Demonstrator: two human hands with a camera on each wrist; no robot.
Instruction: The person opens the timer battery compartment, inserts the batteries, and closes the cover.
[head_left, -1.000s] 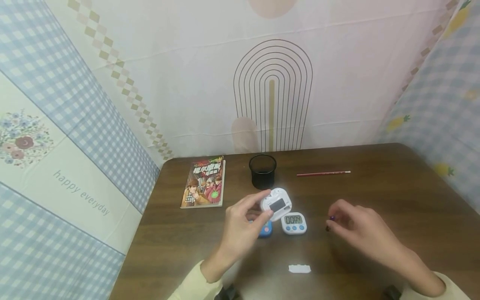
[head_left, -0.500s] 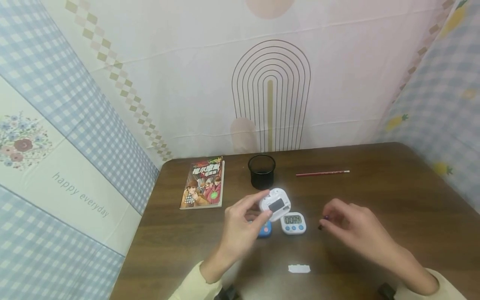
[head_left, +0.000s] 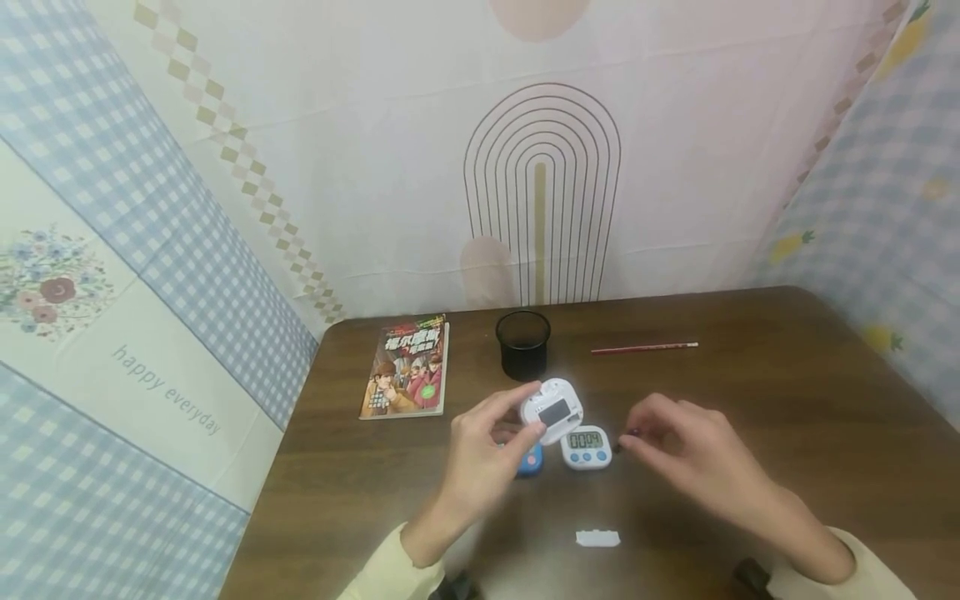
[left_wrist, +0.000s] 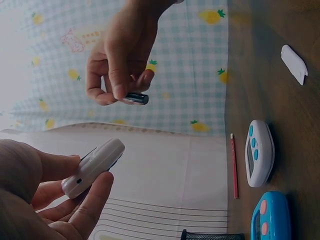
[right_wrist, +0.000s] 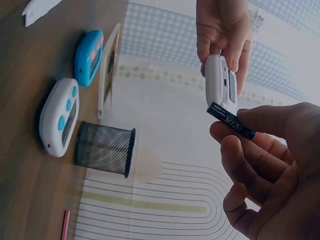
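Between thumb and fingers, my left hand (head_left: pixel 480 454) grips a white digital timer (head_left: pixel 552 410) above the table, its back turned toward the head camera. My right hand (head_left: pixel 693 446) pinches a small dark battery (right_wrist: pixel 231 120), apart from the timer in the left wrist view. Below the hands, a second white timer (head_left: pixel 587 447) with blue buttons lies on the table, its display lit. Beside it is a blue timer (left_wrist: pixel 270 218) with pink buttons, partly hidden behind my left hand in the head view. A small white cover piece (head_left: pixel 597 538) lies nearer the front.
A black mesh pen holder (head_left: pixel 523 346) stands behind the timers. To its left lies a comic-style book (head_left: pixel 405 367), and to its right a red pencil (head_left: pixel 643 347). The wooden table (head_left: pixel 330 500) meets patterned cloth at the back and sides.
My right hand has moved left with the battery, closer to the timer. The left hand and its timer have stayed nearly still.
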